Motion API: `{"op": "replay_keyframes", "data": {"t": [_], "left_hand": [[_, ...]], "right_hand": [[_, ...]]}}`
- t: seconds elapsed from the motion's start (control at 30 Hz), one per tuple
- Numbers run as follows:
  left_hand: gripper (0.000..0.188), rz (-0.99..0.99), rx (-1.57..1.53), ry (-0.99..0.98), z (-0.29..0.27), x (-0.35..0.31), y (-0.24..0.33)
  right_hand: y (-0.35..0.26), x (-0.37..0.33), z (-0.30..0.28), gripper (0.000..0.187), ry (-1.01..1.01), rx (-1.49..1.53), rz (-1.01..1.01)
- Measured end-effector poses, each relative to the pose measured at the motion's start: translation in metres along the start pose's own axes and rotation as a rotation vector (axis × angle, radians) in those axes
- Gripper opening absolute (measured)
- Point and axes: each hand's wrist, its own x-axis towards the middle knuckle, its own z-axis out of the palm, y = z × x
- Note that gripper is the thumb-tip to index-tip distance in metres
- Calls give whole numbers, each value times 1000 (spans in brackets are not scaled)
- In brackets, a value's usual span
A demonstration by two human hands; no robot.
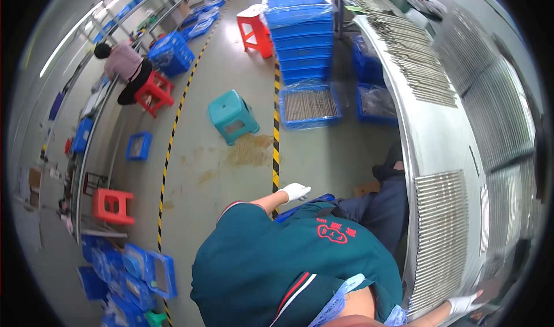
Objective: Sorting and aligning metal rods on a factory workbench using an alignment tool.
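Insp. obs.: person in dark-green polo shirt (259, 252) w/ red print, alongside long pale smooth-topped bench (438, 136). Slim silvery metal rods (441, 234) lie in a tight block on bench, near R; each rod's long axis runs approx. L–R, block itself runs near–far. Nearer of the two: white-gloved R hand (461, 305), fingertips bare, just beside block's near R corner, so rods lie to its far L. Flat brownish-grey item (491, 289) at its fingertips; whether gripped, cannot tell. White-gloved L hand (295, 192) well apart, L of bench, above floor; fingers loosely extended, nothing seen in it; rods lie to its R. Also noted: 2nd batch of rods (420, 61), far end of bench; stacked blue plastic crates (301, 47), far ctr.; teal plastic stool (232, 116), L of same.
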Motion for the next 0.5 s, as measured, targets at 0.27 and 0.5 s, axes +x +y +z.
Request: {"op": "replay_keyframes", "data": {"t": [0.27, 0.5], "left_hand": [[63, -94, 332, -11, -8, -13, -42], [70, -81, 443, -59, 7, -15, -49]], "right_hand": [[11, -7, 2, 72, 34, -175, -406], [41, -1, -2, 70, -7, -77, -214]]}}
